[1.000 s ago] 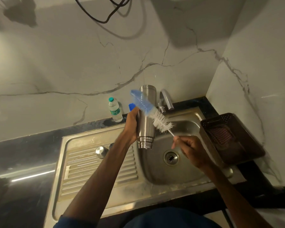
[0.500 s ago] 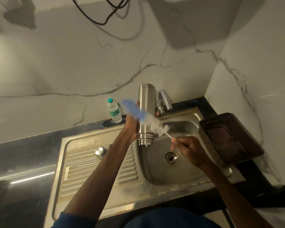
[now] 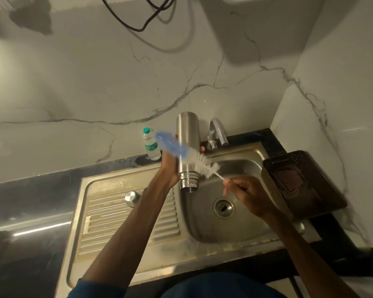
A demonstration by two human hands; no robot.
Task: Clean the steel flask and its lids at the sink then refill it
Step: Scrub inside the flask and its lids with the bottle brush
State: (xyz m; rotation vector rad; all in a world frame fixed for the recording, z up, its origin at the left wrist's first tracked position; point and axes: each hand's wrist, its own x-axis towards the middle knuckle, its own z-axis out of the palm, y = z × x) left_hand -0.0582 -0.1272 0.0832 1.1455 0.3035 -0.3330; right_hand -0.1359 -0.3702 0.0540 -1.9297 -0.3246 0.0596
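Flask point(image 3: 187, 147) in left hand point(image 3: 169, 168)

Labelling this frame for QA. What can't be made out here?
All head view.
- Inside of the flask: mouth faces down toward the sink.
- Blue end of the brush: motion blur.
- Brush handle: buried in the right hand.
- Fingers of the left hand: mostly behind the flask.
- Label on the plastic bottle: too small, brush overlaps it.
- Contents of the dark tray: too dim.
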